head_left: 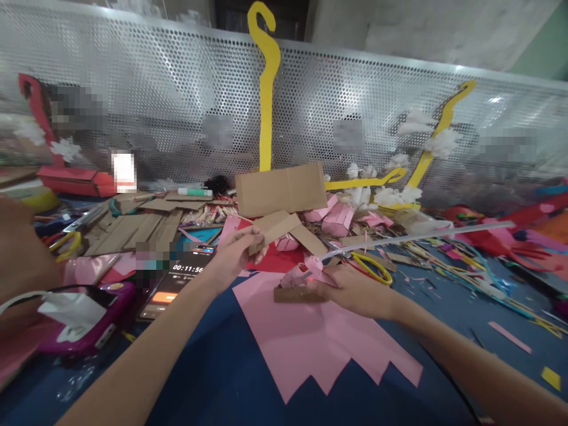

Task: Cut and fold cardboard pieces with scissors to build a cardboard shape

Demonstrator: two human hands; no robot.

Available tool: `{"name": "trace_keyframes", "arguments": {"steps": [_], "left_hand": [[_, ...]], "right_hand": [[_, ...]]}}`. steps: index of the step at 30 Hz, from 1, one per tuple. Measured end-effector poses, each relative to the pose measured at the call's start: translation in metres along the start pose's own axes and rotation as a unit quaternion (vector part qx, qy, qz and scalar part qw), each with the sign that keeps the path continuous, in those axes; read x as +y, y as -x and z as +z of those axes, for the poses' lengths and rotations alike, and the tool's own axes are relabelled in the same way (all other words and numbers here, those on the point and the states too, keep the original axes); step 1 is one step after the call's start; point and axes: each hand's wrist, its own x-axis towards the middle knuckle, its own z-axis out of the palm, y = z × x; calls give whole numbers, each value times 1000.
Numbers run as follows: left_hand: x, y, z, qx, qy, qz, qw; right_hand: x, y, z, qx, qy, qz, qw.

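My left hand (239,251) pinches the near end of a brown cardboard strip (278,228), raised over the red paper. In my right hand (355,284) is a small pink hot glue gun (306,273) with a red light glowing on it. A long translucent glue stick (417,239) juts from it toward the upper right, and a black cord trails below my forearm. Just under the gun is a small brown cardboard piece (299,294); whether they touch I cannot tell. A pink paper sheet (310,343) with a zigzag front edge lies beneath both.
Behind stands a yellow paper hook (265,106) above a cardboard panel (281,189). A phone (177,281) showing a timer and a purple power strip (97,319) lie at left. Yellow-handled scissors (373,267) lie near my right hand. A perforated metal screen (177,89) closes off the back.
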Motion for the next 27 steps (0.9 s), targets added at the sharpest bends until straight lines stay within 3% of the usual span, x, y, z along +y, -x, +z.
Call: {"name": "trace_keyframes", "arguments": {"steps": [17, 27], "left_hand": [[0, 0, 0, 4, 2, -4, 1000], [0, 0, 1, 6, -3, -8, 1000]], "right_hand": [[7, 1, 0, 38, 48, -11, 998], [21, 3, 4, 26, 32, -1, 999]]}}
